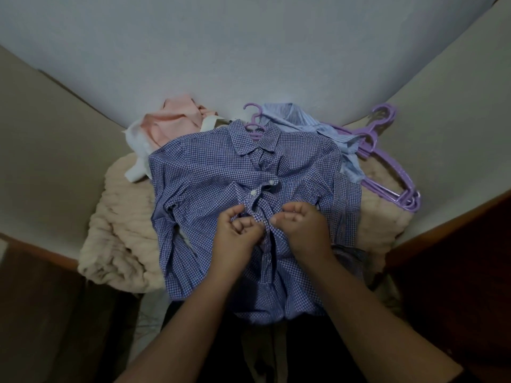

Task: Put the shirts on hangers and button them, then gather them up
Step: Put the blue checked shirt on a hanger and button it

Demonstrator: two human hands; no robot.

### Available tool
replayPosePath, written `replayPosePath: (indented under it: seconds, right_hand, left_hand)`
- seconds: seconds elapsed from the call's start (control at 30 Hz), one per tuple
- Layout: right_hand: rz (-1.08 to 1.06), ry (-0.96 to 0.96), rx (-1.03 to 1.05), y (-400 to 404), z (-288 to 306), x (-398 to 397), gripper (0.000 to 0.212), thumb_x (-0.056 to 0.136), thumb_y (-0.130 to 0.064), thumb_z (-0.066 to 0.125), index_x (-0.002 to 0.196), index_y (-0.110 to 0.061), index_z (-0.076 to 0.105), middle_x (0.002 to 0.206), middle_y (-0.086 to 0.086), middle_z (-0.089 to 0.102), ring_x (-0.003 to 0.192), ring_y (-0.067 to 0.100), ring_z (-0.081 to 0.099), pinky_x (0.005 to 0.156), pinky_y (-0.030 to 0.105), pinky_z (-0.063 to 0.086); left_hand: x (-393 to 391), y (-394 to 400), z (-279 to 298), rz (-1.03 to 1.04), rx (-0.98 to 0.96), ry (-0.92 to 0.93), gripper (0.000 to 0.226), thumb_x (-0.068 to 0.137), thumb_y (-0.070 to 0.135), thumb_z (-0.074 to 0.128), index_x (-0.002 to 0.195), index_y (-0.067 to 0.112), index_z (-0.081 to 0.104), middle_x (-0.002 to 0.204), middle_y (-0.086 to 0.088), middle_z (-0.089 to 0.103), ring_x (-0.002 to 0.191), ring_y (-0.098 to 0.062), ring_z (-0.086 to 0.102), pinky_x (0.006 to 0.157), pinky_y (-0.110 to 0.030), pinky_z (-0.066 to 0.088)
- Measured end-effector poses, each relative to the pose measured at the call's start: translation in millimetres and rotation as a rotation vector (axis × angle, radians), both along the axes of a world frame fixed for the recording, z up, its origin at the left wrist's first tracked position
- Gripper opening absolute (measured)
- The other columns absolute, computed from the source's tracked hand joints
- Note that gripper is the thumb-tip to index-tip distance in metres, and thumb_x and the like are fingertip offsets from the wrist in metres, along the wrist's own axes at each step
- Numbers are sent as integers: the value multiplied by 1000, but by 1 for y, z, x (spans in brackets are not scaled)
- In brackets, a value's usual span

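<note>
Beige blanket (116,244): bunched, carrying all the clothing.
Blue checked shirt (210,172): flat on the blanket, front up, purple hanger hook (253,125) showing at the collar.
Pink shirt (171,120): crumpled, far left.
Light-blue striped shirt (298,117): far right.
Spare purple hangers (392,172): stacked, right edge.
Left hand (235,230), right hand (301,225): each with fingers curled, pinching the checked shirt's placket mid-front.

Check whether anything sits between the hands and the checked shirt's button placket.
Nothing visible does. The left hand and right hand both pinch the checked shirt directly at its front opening, below a white button.
</note>
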State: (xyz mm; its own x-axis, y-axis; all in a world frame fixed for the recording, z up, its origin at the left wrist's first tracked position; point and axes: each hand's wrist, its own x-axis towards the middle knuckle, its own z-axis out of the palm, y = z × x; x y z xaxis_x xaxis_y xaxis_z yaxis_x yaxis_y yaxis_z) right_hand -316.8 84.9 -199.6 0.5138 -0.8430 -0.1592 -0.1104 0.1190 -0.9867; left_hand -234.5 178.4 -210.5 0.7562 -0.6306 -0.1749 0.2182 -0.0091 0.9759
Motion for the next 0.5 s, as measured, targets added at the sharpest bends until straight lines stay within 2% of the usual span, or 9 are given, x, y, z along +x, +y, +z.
replayPosePath:
  seconds: [0.13,0.3,0.4,0.5]
  right_hand:
    - [3,-16,-2,9,-2,0,23,82,0,68,98,-9,55,78,-4,65,73,3,63,60,7,49]
    - [5,-3,-13,12,0,-1,23,82,-1,68,98,-9,54,80,-2,64,74,4,62,57,5,47]
    - [-14,24,-17,11,-2,-1,22,82,-2,67,99,-7,55,81,-2,64,73,4,61,57,7,47]
    - [-30,36,-25,11,-5,-1,18,84,-1,65,96,-8,54,78,-4,62,71,2,60,54,4,45]
  left_hand:
    - [-4,5,1,-6,10,5,46,82,-6,66,117,16,45,85,-5,62,76,-15,59,72,-26,53]
    - [-5,8,3,13,43,-32,46,81,-3,70,114,20,47,89,-3,67,79,-15,63,75,-28,56]
    - [-5,9,2,-23,94,-115,47,80,1,73,112,24,48,87,2,70,75,-11,63,74,-29,56]
    - [-6,9,1,-46,108,-168,44,81,4,72,112,25,48,82,5,71,71,-7,64,71,-20,54]
